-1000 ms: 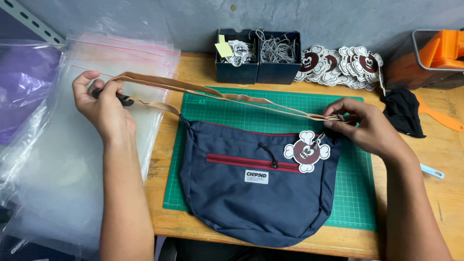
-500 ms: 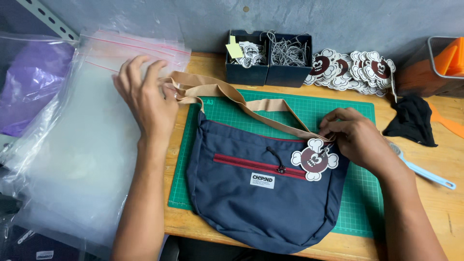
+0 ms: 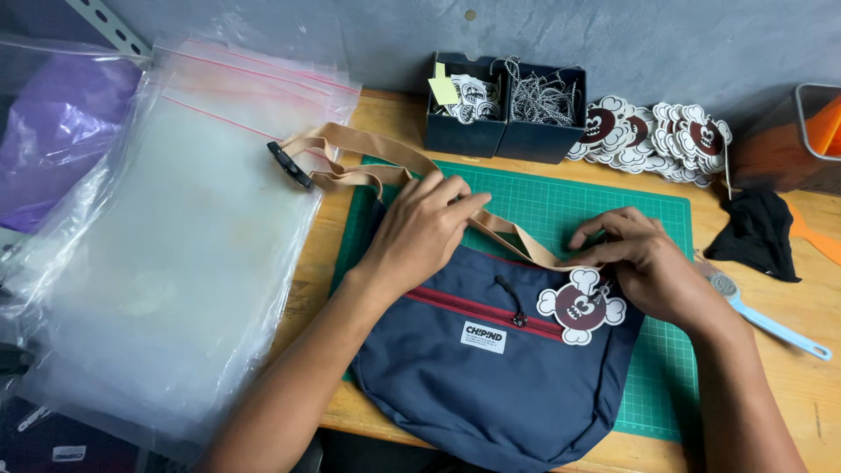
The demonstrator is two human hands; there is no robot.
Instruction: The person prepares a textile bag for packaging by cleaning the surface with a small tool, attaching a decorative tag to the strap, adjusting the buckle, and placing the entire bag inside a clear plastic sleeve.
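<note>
Light wooden workbench [image 3: 399,109] bearing a green gridded cutting mat [image 3: 604,206] and a stack of clear zip-seal plastic bags [image 3: 175,263]. Also directly on it: two dark open boxes [image 3: 504,136], a pile of flower-shaped card tags [image 3: 657,131], a crumpled black cloth [image 3: 758,232].

bag [image 3: 491,368] on mat [image 3: 604,210], sleeves [image 3: 175,263] left
</note>
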